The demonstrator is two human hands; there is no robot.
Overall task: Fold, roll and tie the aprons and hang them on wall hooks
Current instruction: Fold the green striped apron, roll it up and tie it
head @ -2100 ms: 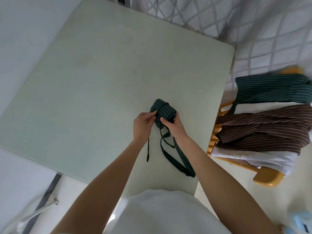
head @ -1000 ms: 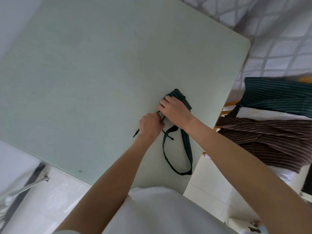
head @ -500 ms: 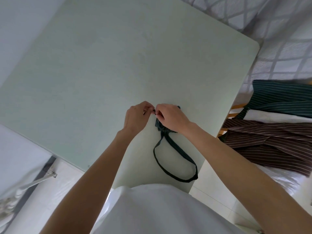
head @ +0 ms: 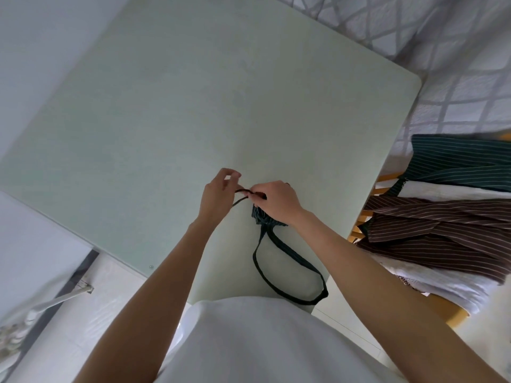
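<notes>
Tying: I am working a thin dark tie strap (head: 240,199) at the top of a rolled dark green striped apron bundle (head: 263,219) on the pale green table (head: 193,106).
Left hand: my left hand (head: 218,196) sits just left of the bundle, thumb and forefinger curled and pinching the strap; the other fingers (head: 233,174) are lifted and loosely bent above it.
Right hand: my right hand (head: 276,199) lies over the top of the bundle, fingers curled down and pinching the same strap where it meets the roll, so the two hands nearly touch.
Bundle: most of the roll is hidden under my right hand; only its lower striped end shows beneath the palm, resting on the table near the right front edge.
Loop: a long dark neck loop (head: 290,269) runs from the bundle toward me, lying flat on the table and reaching its front edge near my white shirt (head: 262,341).
Beside the table: a stack of folded aprons (head: 442,225), dark green striped on top, then white, brown striped and white, rests on a wooden chair (head: 453,310) to my right, apart from the table.
</notes>
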